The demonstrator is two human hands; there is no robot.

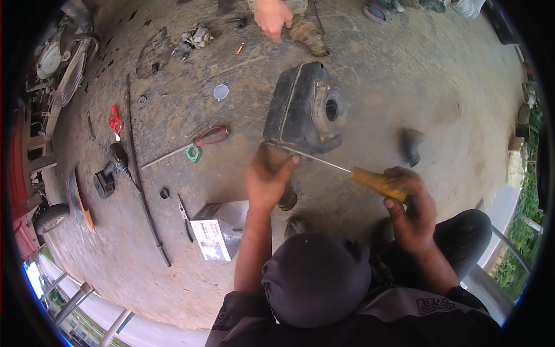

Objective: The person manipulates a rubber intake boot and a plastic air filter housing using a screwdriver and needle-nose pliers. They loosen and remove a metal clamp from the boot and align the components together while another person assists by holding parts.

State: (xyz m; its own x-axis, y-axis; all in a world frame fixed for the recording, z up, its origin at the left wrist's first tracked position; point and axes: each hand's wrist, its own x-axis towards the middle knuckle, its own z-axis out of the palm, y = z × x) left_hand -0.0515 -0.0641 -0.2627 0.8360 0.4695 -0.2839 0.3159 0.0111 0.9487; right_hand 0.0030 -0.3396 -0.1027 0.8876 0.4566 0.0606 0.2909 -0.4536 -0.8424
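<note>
My left hand (266,184) is closed around a brown rubber tube (287,200) at the lower corner of a black plastic box (300,110) with a round opening, which lies on the concrete floor. My right hand (409,203) grips the yellow handle of a screwdriver (374,181). Its thin metal shaft runs left to the box's lower edge, ending near my left thumb. Below the hands, a dark cap covers a head.
Another person's hand (272,17) reaches in at the top beside a ribbed rubber hose (310,37). On the floor lie a black rubber elbow (411,146), a red-handled tool (211,137), pliers (185,217), a cardboard box (222,231), a power tool (110,172) and a long rod (141,173).
</note>
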